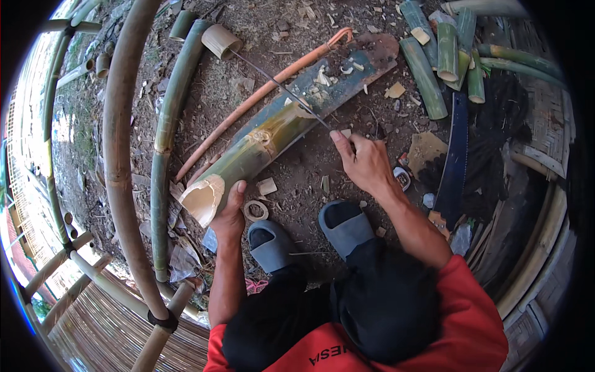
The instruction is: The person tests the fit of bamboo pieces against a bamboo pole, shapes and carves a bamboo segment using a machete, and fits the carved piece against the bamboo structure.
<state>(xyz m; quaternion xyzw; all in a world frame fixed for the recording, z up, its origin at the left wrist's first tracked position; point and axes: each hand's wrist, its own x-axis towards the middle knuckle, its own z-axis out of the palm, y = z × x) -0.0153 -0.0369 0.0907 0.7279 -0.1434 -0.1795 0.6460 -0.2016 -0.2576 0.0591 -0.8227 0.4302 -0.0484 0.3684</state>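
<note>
A thick green-yellow bamboo section [257, 142] with a pale, slanted cut end lies along a dark plank. My left hand [230, 214] grips it near that cut end, thumb on its side. In my closed right hand [364, 158] is the near end of a long thin metal rod [273, 79], which crosses over the far part of the bamboo. At the rod's other end is a short pale bamboo piece [217, 42]; whether the two are joined, I cannot tell. Pale chips lie on the dark plank [365, 56] beyond the bamboo.
A handsaw [452, 155] lies at the right, below several cut green bamboo pieces [427, 77]. An orange-brown pole [248, 99] runs left of the plank. Further left are a long bamboo pole [166, 136] and a bamboo railing [124, 142]. A bamboo ring [255, 211] rests by my sandals.
</note>
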